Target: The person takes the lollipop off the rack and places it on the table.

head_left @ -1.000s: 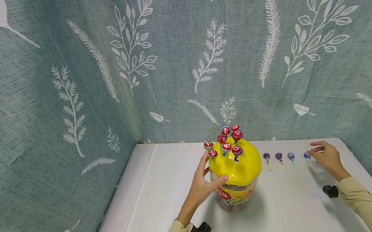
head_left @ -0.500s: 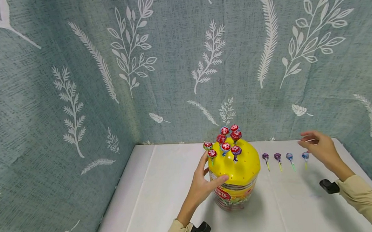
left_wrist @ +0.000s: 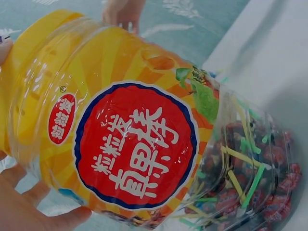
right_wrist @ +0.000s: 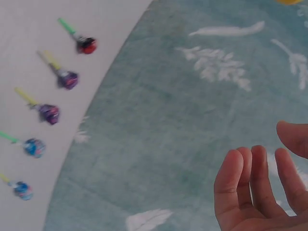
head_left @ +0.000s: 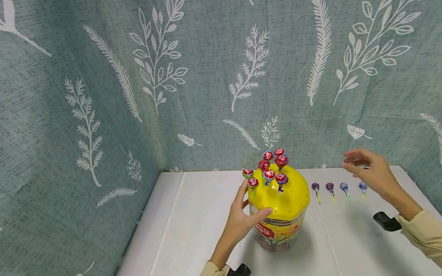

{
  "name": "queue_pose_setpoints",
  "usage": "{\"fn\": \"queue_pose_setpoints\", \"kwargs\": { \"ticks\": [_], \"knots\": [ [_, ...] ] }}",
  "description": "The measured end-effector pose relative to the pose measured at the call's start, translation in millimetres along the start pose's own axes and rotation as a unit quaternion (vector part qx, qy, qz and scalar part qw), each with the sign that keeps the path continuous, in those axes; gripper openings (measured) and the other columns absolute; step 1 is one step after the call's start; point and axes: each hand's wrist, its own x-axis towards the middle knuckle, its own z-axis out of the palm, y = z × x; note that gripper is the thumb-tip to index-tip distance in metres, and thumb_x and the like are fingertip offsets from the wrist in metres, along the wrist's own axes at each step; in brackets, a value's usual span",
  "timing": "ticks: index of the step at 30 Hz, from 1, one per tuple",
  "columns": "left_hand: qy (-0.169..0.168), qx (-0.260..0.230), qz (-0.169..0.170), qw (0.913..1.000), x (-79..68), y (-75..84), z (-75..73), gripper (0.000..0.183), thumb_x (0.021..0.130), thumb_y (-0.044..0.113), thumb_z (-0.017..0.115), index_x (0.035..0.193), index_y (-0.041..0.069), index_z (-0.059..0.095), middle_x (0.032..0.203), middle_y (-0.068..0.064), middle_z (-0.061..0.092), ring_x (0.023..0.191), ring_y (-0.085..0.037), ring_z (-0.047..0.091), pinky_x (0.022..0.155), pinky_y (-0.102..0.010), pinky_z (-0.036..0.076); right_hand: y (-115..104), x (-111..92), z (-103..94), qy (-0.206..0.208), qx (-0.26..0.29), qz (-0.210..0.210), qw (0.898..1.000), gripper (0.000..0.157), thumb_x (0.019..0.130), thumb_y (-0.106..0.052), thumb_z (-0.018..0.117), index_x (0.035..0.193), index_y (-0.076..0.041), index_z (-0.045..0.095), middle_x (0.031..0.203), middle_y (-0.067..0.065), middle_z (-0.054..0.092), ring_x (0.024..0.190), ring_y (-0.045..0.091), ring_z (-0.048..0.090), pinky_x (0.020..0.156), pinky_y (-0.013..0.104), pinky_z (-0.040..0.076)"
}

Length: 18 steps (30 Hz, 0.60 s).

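A clear plastic candy jar (head_left: 280, 233) with a yellow lid stands on the table. Several red-topped lollipops (head_left: 269, 175) stick upright out of small holes in the lid (head_left: 290, 203). My left hand (head_left: 240, 222) grips the jar from the left, thumb on the lid's front edge and fingers round its far side. In the left wrist view more lollipops (left_wrist: 240, 197) lie inside the jar. My right hand (head_left: 374, 171) hovers over the table's back right with nothing in it, fingers loosely bent. Near it lies a row of purple and blue lollipops (head_left: 344, 188).
The white table (head_left: 195, 222) meets a grey-green leaf-print curtain (head_left: 203, 80) at its back and left. A red lollipop (right_wrist: 87, 45) with a green stick lies at the row's far end in the right wrist view, hidden from the head view.
My right hand has let go of the rightmost blue lollipop, which lies in the row, and has lifted and moved left. My left hand keeps its grip on the candy jar.
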Motion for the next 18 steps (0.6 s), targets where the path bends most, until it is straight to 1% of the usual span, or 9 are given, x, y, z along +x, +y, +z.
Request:
{"fn": "queue_pose_setpoints", "kwargs": {
  "ticks": [4,9,14,18],
  "knots": [
    [0.001,0.001,0.003,1.0,-0.1,1.3,0.1,0.083,0.08,0.042,0.072,0.148,0.036,0.024,0.147,0.01,0.034,0.134,-0.015,0.031,0.102,-0.048,0.035,-14.3,0.9,1.6,-0.003,0.011,-0.02,1.0,0.031,0.09,-0.017,0.065,0.118,-0.005,0.058,0.096,-0.008,0.062,0.08,-0.002,0.056,0.06,0.02,0.05],
    [0.0,0.005,0.002,1.0,-0.1,1.3,0.2,0.084,0.08,0.043,0.072,0.148,0.035,0.024,0.148,0.009,0.034,0.135,-0.017,0.031,0.102,-0.049,0.036,-34.5,0.0,3.8,-0.004,0.022,-0.048,0.999,0.031,0.089,-0.013,0.066,0.118,-0.004,0.058,0.098,-0.007,0.063,0.082,0.0,0.057,0.061,0.018,0.049],
    [0.001,0.003,-0.002,1.0,-0.3,1.4,0.1,0.084,0.08,0.043,0.072,0.148,0.034,0.024,0.148,0.009,0.033,0.135,-0.017,0.03,0.102,-0.049,0.035,-52.3,-1.0,7.4,-0.008,0.024,-0.067,0.997,0.031,0.089,-0.012,0.066,0.119,-0.006,0.059,0.098,-0.012,0.063,0.085,0.002,0.056,0.065,0.015,0.048],
    [0.003,0.003,-0.006,1.0,-0.1,0.7,0.4,0.084,0.079,0.043,0.073,0.148,0.035,0.024,0.148,0.01,0.033,0.135,-0.017,0.03,0.102,-0.049,0.035,-64.1,-0.8,12.1,-0.008,0.023,-0.076,0.997,0.03,0.088,-0.013,0.067,0.117,-0.007,0.06,0.099,-0.008,0.064,0.086,0.002,0.056,0.068,0.013,0.047]
  ]
}}
